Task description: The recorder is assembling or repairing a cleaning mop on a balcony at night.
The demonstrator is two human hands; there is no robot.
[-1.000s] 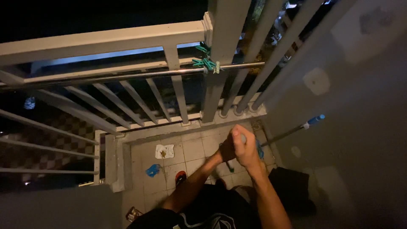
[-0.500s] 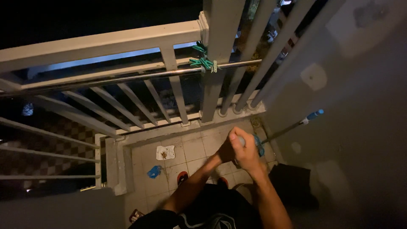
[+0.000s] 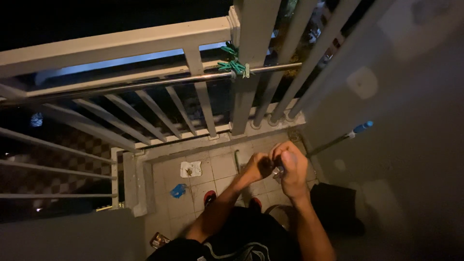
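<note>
Resting between the left hand (image 3: pixel 257 166) and right hand (image 3: pixel 291 170): a small shiny object (image 3: pixel 277 171).

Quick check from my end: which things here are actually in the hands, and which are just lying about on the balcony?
In hand:
left hand
right hand
small shiny object, pinched between them; kind unclear

Lying about:
green clothes pegs on metal rod
blue-tipped pole
blue scrap
white scrap

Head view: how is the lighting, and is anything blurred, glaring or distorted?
Head view: dim night light, grainy; the white railing is lit, with black beyond it. The metal rod shows a mild sheen, no harsh glare. The left hand and right hand are soft, so the small thing between them is unclear. The railing bars splay from the wide lens.
</note>
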